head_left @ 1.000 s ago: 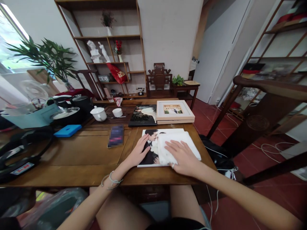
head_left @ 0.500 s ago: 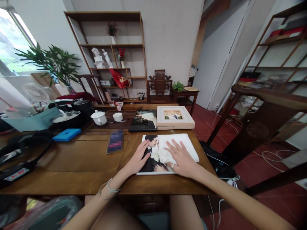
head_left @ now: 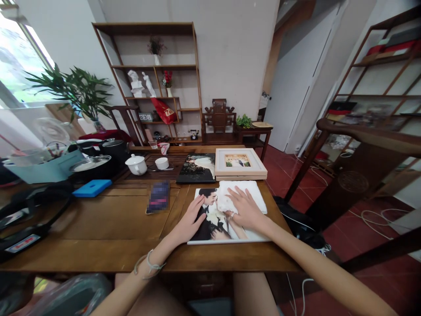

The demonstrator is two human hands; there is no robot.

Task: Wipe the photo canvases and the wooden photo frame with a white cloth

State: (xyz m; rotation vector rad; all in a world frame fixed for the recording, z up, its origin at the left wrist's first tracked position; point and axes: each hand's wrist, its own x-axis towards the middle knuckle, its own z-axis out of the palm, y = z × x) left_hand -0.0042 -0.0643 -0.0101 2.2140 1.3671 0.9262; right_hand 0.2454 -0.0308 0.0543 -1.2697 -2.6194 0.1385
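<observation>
Two hands, one thing: a wedding photo panel (head_left: 213,228) lying flat at the near right end of the bench (head_left: 115,219). My left hand (head_left: 190,219) is spread flat on the panel's left side, holding nothing and only pinning it down. My right hand (head_left: 245,210) is flat too, palm down on a white cloth (head_left: 251,189) that covers the picture's upper right part.

What I'd worry about:
- There's a ring on the right hand. If a finger slides off the cloth, I reckon it could scratch the print.
- The bare left palm on the picture probably leaves smudges.
- The framed photo (head_left: 239,162) sits just behind the panel, almost touching the cloth. A hard push away from me could bump it.
- The phone (head_left: 158,197) is just left of the panel, so a sideways slip could knock it.

The teacup (head_left: 161,163) and teapot (head_left: 136,164) are farther back, so they're less of a concern.
</observation>
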